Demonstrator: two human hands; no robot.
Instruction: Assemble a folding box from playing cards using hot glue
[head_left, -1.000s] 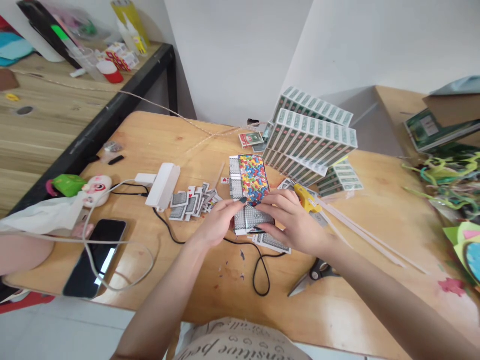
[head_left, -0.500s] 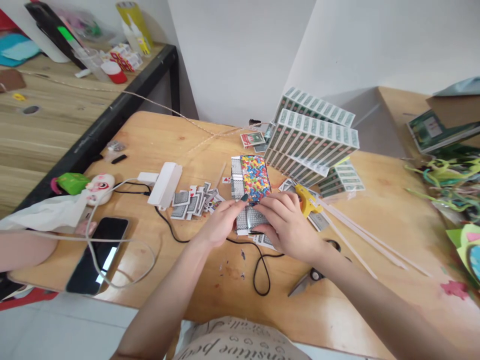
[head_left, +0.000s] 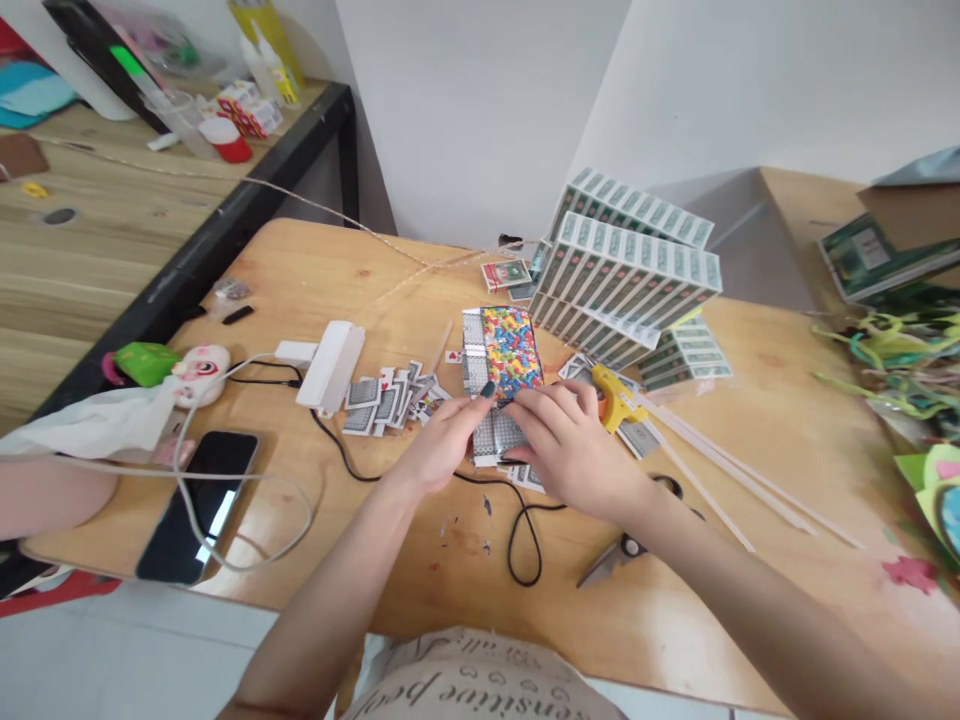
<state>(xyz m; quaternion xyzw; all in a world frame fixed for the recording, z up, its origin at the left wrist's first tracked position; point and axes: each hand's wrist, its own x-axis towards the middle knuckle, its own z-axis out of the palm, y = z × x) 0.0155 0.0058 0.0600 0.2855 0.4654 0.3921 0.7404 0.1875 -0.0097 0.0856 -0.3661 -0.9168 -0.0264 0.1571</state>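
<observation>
Card piece (head_left: 511, 350), middle of counter (head_left: 300, 270), my left hand (head_left: 442, 445) gripping its eight o'clock edge, my right hand (head_left: 570, 440) gripping it at four, glue gun (head_left: 619, 400) at its three o'clock, scissors (head_left: 602, 566) at five, cards (head_left: 384, 402) at nine.

Wooden table (head_left: 315, 280) — light finish, specks at near centre. Left: dark phone (head_left: 204, 500), long white box (head_left: 330, 368). Centre: heap of loose playing cards (head_left: 384, 402). Right — near, open scissors (head_left: 616, 556); far, stacked green-and-white boxes (head_left: 634, 262).

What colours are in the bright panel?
The bright panel mixes mostly red, yellow and blue patches; the head view shows it best.
</observation>
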